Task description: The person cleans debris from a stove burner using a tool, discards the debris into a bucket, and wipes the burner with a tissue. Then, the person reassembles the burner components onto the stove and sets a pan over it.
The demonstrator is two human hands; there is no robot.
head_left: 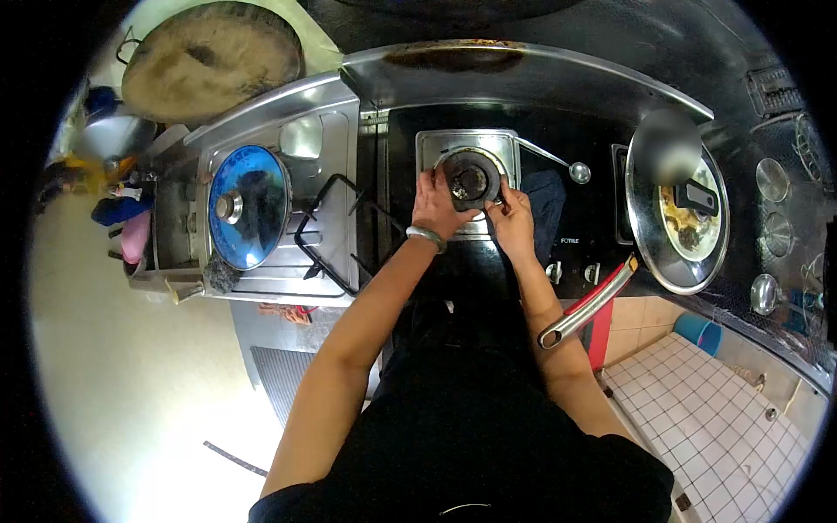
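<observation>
Holds the dark round burner piece [472,176] between left hand [434,211] and right hand [514,225], over the square steel tray [425,139] near the left edge of the black stovetop [586,213]. Shows a ladle [579,173] slanting from the tray's far right corner, a dark cloth [544,205] just beside its right edge, and a glass lid [647,234] at the stovetop's right.

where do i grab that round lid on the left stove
Probably best by its round metal knob, from above, fingers around its sides: it stands up from the face of the lid, while the rim looks thin.
</observation>
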